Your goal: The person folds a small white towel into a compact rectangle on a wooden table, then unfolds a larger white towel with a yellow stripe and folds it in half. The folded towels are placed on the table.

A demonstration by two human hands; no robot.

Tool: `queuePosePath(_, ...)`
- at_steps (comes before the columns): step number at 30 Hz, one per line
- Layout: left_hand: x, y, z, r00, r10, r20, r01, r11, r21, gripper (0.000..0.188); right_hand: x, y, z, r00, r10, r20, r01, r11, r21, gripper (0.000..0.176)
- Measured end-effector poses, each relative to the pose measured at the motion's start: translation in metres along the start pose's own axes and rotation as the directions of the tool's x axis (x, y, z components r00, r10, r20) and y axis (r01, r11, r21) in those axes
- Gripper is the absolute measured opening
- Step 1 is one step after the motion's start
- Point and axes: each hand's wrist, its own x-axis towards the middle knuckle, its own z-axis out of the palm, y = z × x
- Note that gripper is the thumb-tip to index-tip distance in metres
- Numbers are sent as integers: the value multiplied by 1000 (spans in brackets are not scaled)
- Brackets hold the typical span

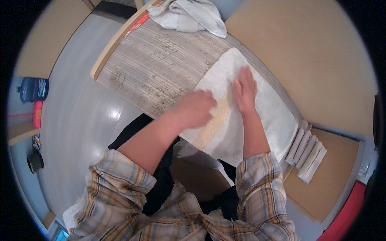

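A white cloth (271,120) with a yellowish band (217,120) lies spread over the right part of a mat-covered surface (135,66). Above the band's left side is my left hand (197,108), blurred, with its fingers curled; whether it holds anything is unclear. My right hand (245,90) rests on or just over the cloth, its fingers pointing away from me and nothing visible in them. Dark crumb-like bits are scattered on the striped mat beside the cloth. A crumpled pale cloth (193,15) lies at the far end.
Several folded pale cloth bundles (310,159) stand in a row on cardboard (334,165) at the right. A raised wooden edge (111,45) borders the surface's far left. Below the near edge sits an open box (199,177). A large blue water bottle (33,89) is at the far left.
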Motion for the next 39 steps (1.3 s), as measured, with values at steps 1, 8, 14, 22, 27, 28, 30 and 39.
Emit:
queuePosePath(1,1,-9,-9,996,-38,-80,41,998,36,27,-21,8,-6,996,81,-40,-83,996,-30,54)
queuePosePath(8,8,-26,-28,928,-370,28,371,928,-38,41,-158,33,-34,912,363,-188,-393,907,-154,52)
queuePosePath(14,20,-41,-27,912,-408,36,408,902,-141,50,-158,20,-29,905,390,-170,-419,886,-200,50)
queuePosePath(22,17,-43,-33,894,-447,-11,445,892,-79,51,-85,16,-22,911,407,-70,-409,912,-11,49)
queuePosePath(27,22,-32,-24,947,-56,-316,103,986,133,54,-44,18,-17,940,332,-84,-341,929,-146,54)
queuePosePath(28,23,-29,-21,960,4,-279,47,983,178,55,-41,18,-16,938,343,-59,-347,914,-210,54)
queuePosePath(30,28,-17,-6,972,128,-199,-80,970,231,58,-41,19,-15,938,343,-49,-344,907,-242,55)
queuePosePath(39,40,41,21,949,-48,312,-55,948,314,65,-152,80,-57,867,445,-225,-496,813,-304,55)
